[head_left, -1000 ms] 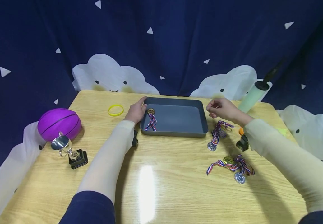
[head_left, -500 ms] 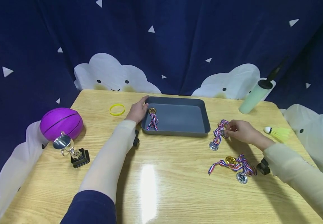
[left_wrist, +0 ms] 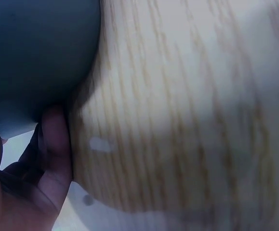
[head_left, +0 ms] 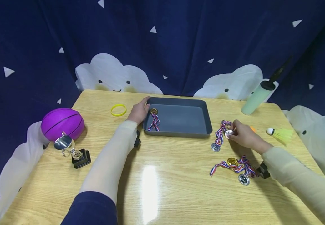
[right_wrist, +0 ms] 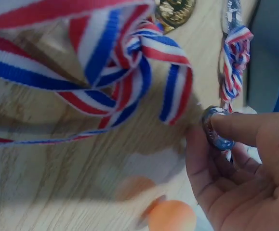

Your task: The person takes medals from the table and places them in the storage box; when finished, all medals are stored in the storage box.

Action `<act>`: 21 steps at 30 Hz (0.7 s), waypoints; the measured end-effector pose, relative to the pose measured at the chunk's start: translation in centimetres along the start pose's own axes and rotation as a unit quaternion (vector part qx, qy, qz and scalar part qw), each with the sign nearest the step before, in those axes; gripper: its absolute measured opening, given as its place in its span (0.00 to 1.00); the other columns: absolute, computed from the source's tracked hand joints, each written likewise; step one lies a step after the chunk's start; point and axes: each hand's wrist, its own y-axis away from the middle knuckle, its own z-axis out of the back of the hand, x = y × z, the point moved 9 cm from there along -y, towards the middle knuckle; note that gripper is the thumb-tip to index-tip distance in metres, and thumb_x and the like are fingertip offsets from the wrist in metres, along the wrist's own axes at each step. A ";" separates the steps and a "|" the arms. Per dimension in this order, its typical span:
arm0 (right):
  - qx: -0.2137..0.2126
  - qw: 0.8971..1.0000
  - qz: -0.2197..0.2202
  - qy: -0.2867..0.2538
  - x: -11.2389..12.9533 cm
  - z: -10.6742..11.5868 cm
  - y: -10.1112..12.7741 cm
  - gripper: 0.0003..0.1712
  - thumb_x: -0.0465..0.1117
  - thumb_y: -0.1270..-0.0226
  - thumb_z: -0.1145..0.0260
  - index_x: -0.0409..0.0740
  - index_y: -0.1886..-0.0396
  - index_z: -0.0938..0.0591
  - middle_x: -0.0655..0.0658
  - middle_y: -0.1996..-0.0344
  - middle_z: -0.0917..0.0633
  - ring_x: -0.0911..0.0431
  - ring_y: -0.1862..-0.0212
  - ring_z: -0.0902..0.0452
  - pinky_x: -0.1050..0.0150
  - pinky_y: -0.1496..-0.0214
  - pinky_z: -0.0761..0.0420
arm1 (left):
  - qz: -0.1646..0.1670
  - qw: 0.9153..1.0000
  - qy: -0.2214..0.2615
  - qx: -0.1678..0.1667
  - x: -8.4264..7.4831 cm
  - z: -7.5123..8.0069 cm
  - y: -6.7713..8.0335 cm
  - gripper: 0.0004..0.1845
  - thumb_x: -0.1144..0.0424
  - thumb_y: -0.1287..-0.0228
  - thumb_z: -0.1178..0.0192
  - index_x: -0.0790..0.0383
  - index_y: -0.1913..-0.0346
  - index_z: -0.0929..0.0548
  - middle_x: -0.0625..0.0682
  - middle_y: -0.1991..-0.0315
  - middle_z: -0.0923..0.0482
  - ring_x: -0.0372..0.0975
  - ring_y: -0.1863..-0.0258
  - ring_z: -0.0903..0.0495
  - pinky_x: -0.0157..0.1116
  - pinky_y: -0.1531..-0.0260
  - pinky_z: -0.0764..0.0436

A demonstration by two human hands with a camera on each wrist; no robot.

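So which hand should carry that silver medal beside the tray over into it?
Right. The right hand already pinches the silver medal just off the tray's right edge, so a short move probably finishes it. The left hand rests on the tray's far left corner, away from the medal.

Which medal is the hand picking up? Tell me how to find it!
Find the grey tray on the wooden table. Just right of it, the right hand pinches a silver medal on a striped ribbon. The other medals, nearer the person, lie untouched.

Left hand (head_left: 137, 112) flat; right hand (head_left: 242, 133) fingers pinched.
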 end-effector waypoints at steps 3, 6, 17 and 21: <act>-0.015 1.000 0.010 -0.018 0.3 1.2 0.3 0.11 0.32 0.26 0.35 0.32 0.55 0.29 0.36 0.71 0.16 0.54 0.70 0.20 0.66 0.73 0.23 | -0.003 1.000 -0.002 -0.002 -0.1 0.1 0.0 0.29 0.54 0.14 0.57 0.46 0.16 0.43 0.60 0.19 0.36 0.56 0.19 0.36 0.53 0.17 0.37; -0.036 0.998 0.016 -0.041 0.7 3.0 0.5 0.09 0.31 0.23 0.39 0.30 0.50 0.27 0.31 0.65 0.14 0.52 0.69 0.14 0.66 0.72 0.16 | -0.007 1.000 -0.003 -0.003 -0.1 0.1 0.0 0.29 0.54 0.14 0.57 0.46 0.16 0.43 0.60 0.19 0.36 0.56 0.20 0.36 0.53 0.17 0.37; -0.120 0.988 0.075 -0.068 4.7 10.8 1.0 0.15 0.31 0.22 0.39 0.37 0.39 0.21 0.38 0.61 0.13 0.66 0.70 0.20 0.74 0.68 0.15 | -0.007 1.000 -0.007 -0.006 -0.3 0.2 0.3 0.28 0.54 0.14 0.57 0.46 0.16 0.42 0.60 0.20 0.35 0.57 0.20 0.35 0.53 0.18 0.36; -0.120 0.987 0.056 -0.091 6.7 11.7 0.0 0.18 0.36 0.22 0.37 0.43 0.36 0.22 0.48 0.63 0.14 0.61 0.69 0.21 0.71 0.70 0.18 | -0.003 1.000 -0.013 -0.003 -0.5 0.4 0.6 0.28 0.54 0.13 0.58 0.45 0.16 0.43 0.60 0.19 0.35 0.57 0.20 0.35 0.53 0.18 0.36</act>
